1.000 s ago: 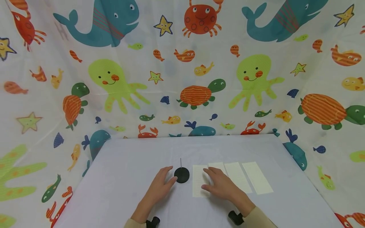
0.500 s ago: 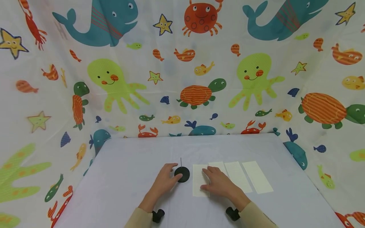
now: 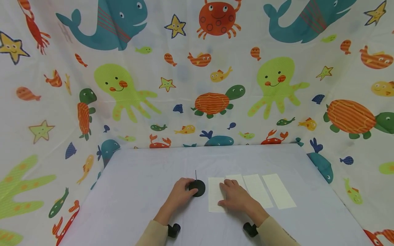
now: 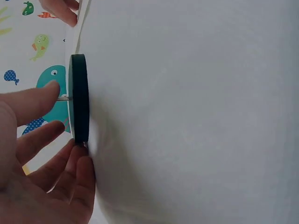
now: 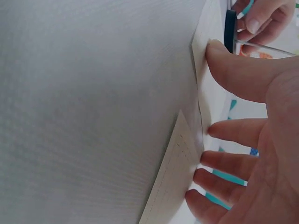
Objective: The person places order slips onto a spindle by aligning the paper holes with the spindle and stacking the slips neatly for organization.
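Observation:
A paper spike (image 3: 200,186), a round black base with a thin upright metal rod, stands on the white table. My left hand (image 3: 181,193) holds its base from the left, thumb reaching over the front of the disc. In the left wrist view, fingertips meet the rim of the black base (image 4: 81,109) and the thumb overlaps the rod. To its right lies a cream paper slip (image 3: 216,196). Over that slip's right side is my right hand (image 3: 237,197), fingers loosely bent. The right wrist view shows its thumb and fingertips at the slip (image 5: 209,81); a second slip (image 5: 169,172) lies beneath the other fingers.
Further cream slips, one in the middle (image 3: 258,189) and one at the right end (image 3: 278,190), lie in a row on the white-covered table (image 3: 138,177). A curtain (image 3: 181,78) printed with sea animals hangs behind and at both sides.
My left hand has moved right and closed in around the spike's base, its thumb now over the disc. The right hand has barely shifted, its fingers drawn slightly closer together. The slips lie still.

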Demonstrator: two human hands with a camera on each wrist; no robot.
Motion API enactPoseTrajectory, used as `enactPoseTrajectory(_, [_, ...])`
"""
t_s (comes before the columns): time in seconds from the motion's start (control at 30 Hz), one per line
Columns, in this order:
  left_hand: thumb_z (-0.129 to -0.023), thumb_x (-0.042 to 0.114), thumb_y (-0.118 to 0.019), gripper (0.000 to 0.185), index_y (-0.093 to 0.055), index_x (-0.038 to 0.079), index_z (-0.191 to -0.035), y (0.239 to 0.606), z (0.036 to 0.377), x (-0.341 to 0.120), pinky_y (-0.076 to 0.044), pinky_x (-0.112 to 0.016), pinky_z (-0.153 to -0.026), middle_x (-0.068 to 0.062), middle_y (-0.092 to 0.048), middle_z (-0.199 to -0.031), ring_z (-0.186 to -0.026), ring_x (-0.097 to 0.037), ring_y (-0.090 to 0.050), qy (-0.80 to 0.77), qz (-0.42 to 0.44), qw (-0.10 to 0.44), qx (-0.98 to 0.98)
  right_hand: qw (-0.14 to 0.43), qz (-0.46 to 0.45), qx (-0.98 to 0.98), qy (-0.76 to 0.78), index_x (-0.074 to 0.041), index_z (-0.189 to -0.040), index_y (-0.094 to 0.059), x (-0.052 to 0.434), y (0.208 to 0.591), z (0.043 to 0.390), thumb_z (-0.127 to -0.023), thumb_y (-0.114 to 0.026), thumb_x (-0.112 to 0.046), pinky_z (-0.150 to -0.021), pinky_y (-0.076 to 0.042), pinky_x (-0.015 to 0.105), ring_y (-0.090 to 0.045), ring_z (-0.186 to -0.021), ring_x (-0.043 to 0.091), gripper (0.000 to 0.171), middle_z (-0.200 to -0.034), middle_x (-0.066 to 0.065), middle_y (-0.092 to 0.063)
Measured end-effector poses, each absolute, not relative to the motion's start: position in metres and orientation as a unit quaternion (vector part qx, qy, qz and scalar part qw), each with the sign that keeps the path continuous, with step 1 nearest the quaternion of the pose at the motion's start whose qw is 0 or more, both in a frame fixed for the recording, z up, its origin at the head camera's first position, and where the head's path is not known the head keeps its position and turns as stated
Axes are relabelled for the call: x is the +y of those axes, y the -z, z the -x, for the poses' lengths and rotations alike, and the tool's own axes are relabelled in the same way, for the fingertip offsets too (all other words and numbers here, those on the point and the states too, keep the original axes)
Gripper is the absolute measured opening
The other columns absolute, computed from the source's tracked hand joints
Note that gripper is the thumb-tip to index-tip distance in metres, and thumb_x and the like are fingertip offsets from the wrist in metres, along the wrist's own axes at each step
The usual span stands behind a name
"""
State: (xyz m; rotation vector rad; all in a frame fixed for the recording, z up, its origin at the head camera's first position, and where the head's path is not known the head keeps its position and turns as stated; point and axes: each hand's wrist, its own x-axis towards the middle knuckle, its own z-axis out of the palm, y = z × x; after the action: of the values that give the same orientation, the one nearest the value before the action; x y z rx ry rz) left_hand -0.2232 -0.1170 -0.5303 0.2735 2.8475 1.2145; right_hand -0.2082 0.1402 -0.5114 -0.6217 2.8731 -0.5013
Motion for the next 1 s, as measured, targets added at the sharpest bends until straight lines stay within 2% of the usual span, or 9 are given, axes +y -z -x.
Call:
enactPoseTrajectory(0.2, [-0.087,0.017,-0.079,0.041,-0.069,-0.001,-0.123,0.5354,0.2226,-0.118,-0.048,-0.048,-0.092,-0.011,-0.061,-0.113,-0.103,-0.026,-0.056,-0.375,-0.1,0.005,0.921,0.078,0.213,0.962,0.154,0.001,-0.138,-0.058,0.1381,0.5108,0.2044,-0.086,-0.081,-0.038,-0.106,-0.043,0.05,-0.044,-0.131,0.037,0.069,-0.143,0.02,-0.049])
enactPoseTrajectory(0.47, [-0.086,0.015,-0.08,0.042,-0.07,-0.002,-0.123,0.5373,0.222,-0.1162,-0.047,-0.052,-0.096,-0.015,-0.061,-0.116,-0.109,-0.033,-0.058,-0.378,-0.108,-0.006,0.92,0.056,0.224,0.964,0.131,0.003,-0.135,-0.059,0.1368,0.5171,0.2046,-0.087,-0.081,-0.036,-0.103,-0.046,0.048,-0.045,-0.127,0.038,0.066,-0.138,0.02,-0.05])
enactPoseTrajectory(0.63, [-0.085,0.015,-0.081,0.042,-0.07,-0.002,-0.122,0.5399,0.2239,-0.1151,-0.048,-0.052,-0.096,-0.015,-0.061,-0.116,-0.109,-0.034,-0.058,-0.371,-0.109,-0.015,0.922,0.043,0.226,0.964,0.136,0.004,-0.131,-0.061,0.1358,0.5167,0.2045,-0.085,-0.083,-0.033,-0.1,-0.047,0.048,-0.047,-0.124,0.04,0.063,-0.132,0.02,-0.052])
enactPoseTrajectory(1.0, [-0.086,0.015,-0.08,0.042,-0.07,-0.002,-0.122,0.5401,0.2227,-0.1149,-0.048,-0.052,-0.097,-0.015,-0.061,-0.115,-0.11,-0.035,-0.059,-0.372,-0.114,-0.021,0.921,0.035,0.213,0.965,0.152,0.002,-0.129,-0.065,0.1326,0.5197,0.203,-0.085,-0.083,-0.029,-0.099,-0.048,0.049,-0.048,-0.125,0.04,0.057,-0.133,0.02,-0.054])
